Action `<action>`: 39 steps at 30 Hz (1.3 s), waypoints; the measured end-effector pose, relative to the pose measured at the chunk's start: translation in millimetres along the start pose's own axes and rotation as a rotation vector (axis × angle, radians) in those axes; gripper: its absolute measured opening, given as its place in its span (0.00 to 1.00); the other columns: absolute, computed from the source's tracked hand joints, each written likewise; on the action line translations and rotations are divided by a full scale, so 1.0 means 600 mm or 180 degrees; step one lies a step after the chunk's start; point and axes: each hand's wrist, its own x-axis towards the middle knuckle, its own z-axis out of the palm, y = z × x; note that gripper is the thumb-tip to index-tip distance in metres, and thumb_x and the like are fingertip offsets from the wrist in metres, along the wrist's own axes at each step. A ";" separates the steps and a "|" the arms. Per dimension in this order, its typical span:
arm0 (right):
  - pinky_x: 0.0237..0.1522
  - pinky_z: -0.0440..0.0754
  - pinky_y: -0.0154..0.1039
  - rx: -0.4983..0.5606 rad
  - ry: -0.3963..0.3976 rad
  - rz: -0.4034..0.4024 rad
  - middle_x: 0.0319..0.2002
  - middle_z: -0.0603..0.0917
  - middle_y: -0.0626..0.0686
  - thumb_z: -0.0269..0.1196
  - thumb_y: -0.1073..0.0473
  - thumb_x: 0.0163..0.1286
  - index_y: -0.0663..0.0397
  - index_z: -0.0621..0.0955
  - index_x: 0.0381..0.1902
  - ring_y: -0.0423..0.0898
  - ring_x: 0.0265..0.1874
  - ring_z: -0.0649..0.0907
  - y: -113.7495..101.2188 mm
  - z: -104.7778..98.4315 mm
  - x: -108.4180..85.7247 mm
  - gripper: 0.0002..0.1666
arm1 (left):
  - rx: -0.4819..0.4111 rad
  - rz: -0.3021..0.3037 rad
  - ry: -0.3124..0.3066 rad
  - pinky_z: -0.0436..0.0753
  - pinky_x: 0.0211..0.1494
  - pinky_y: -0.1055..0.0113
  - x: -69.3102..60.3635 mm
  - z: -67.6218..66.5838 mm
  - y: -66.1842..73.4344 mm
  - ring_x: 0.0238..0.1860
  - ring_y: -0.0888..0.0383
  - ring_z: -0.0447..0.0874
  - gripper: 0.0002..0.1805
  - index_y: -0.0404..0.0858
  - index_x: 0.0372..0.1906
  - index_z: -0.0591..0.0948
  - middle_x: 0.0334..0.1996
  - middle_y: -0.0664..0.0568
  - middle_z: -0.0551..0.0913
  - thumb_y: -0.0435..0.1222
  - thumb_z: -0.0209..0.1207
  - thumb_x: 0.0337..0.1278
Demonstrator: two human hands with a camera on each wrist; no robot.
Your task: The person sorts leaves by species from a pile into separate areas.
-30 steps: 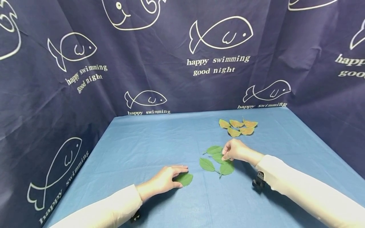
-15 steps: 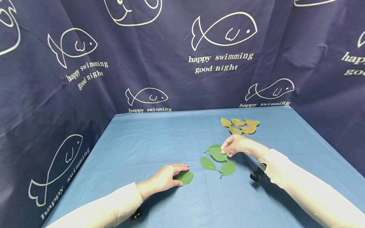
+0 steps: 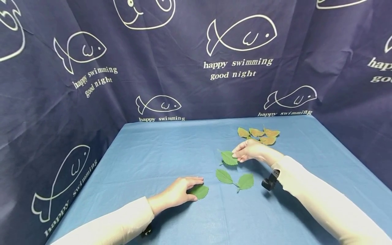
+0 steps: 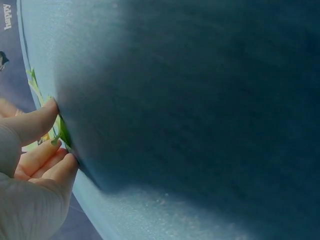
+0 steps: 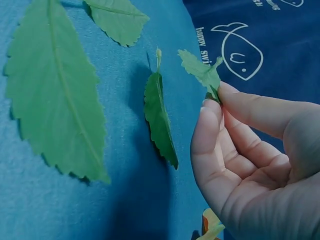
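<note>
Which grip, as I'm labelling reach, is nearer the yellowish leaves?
Right. The right grip is just in front of the yellowish leaves; the left grip is farther away, to their left.

On a blue cloth-covered table (image 3: 153, 149), the left hand (image 3: 175, 193), toward the left edge, has thumb and fingers around a green leaf (image 3: 200, 192); the right hand (image 3: 253, 150) pinches a second leaf (image 3: 228, 158); two flat leaves (image 3: 246, 181) lie nearer; yellow-brown leaves (image 3: 271, 133) cluster near the far right corner.
</note>
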 end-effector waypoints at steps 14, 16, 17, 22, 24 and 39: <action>0.40 0.86 0.33 0.0124 0.0090 0.0033 0.32 0.87 0.47 0.63 0.68 0.65 0.76 0.76 0.56 0.38 0.28 0.85 -0.006 0.001 0.061 0.22 | 0.0001 -0.0025 -0.0013 0.75 0.65 0.67 -0.001 0.006 -0.001 0.68 0.49 0.70 0.31 0.33 0.63 0.75 0.66 0.45 0.74 0.28 0.69 0.50; 0.40 0.86 0.32 0.0166 0.0101 0.0072 0.31 0.86 0.46 0.63 0.68 0.65 0.76 0.76 0.56 0.37 0.28 0.84 -0.006 0.001 0.068 0.23 | -0.0013 0.0004 -0.0009 0.75 0.65 0.66 -0.001 0.005 0.002 0.68 0.48 0.70 0.31 0.31 0.63 0.75 0.65 0.44 0.74 0.28 0.69 0.50; 0.40 0.86 0.32 0.0205 0.0113 0.0089 0.30 0.86 0.46 0.63 0.68 0.65 0.76 0.76 0.56 0.37 0.27 0.84 -0.007 0.001 0.071 0.23 | -0.0015 0.0019 -0.0004 0.75 0.65 0.65 0.000 0.004 0.003 0.67 0.47 0.70 0.31 0.31 0.63 0.75 0.65 0.44 0.74 0.27 0.69 0.50; 0.41 0.86 0.34 0.0321 0.0190 0.0144 0.29 0.86 0.46 0.64 0.69 0.64 0.76 0.76 0.56 0.39 0.27 0.85 -0.014 0.004 0.086 0.23 | 0.0015 0.0057 0.0025 0.75 0.65 0.64 0.000 0.001 0.003 0.67 0.47 0.71 0.31 0.30 0.62 0.75 0.65 0.43 0.74 0.27 0.69 0.49; 0.44 0.86 0.36 0.0340 0.0208 0.0143 0.32 0.86 0.48 0.64 0.68 0.64 0.75 0.76 0.56 0.40 0.29 0.85 -0.018 0.007 0.092 0.23 | 0.0018 0.0053 0.0033 0.75 0.65 0.63 0.000 0.001 0.001 0.67 0.47 0.71 0.31 0.30 0.62 0.75 0.65 0.43 0.75 0.27 0.69 0.49; 0.55 0.82 0.40 0.0852 0.0296 0.0066 0.57 0.78 0.66 0.59 0.74 0.66 0.76 0.71 0.62 0.41 0.35 0.86 -0.046 0.031 0.120 0.26 | 0.0104 -0.0010 0.0003 0.75 0.65 0.65 -0.001 -0.001 0.006 0.67 0.48 0.71 0.31 0.32 0.63 0.75 0.65 0.45 0.74 0.27 0.68 0.50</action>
